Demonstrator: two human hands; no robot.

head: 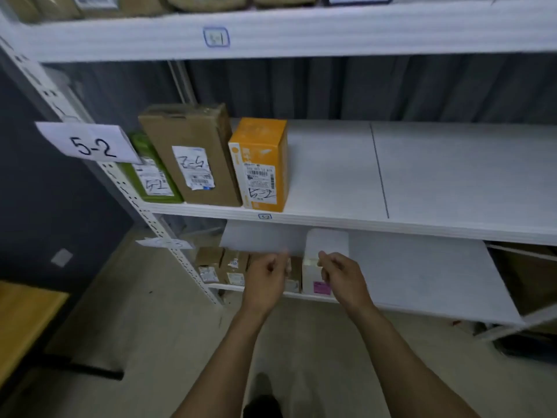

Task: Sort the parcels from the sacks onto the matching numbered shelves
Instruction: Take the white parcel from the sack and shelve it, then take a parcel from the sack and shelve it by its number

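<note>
The light is dim and cool, with no lamp in view. The top shelf edge (331,31) at 12 o'clock is brightest, and the middle shelf (452,164) at 3 o'clock is pale grey. The wall (45,206) at 9 o'clock and the floor (135,342) at 6 o'clock sink into murk. Motion blur smears the top edge and its label (216,37). The left hand (266,276) and right hand (342,277) are soft at the fingertips. The slotted post (144,212) at 9 o'clock bows with wide-angle distortion.
</note>
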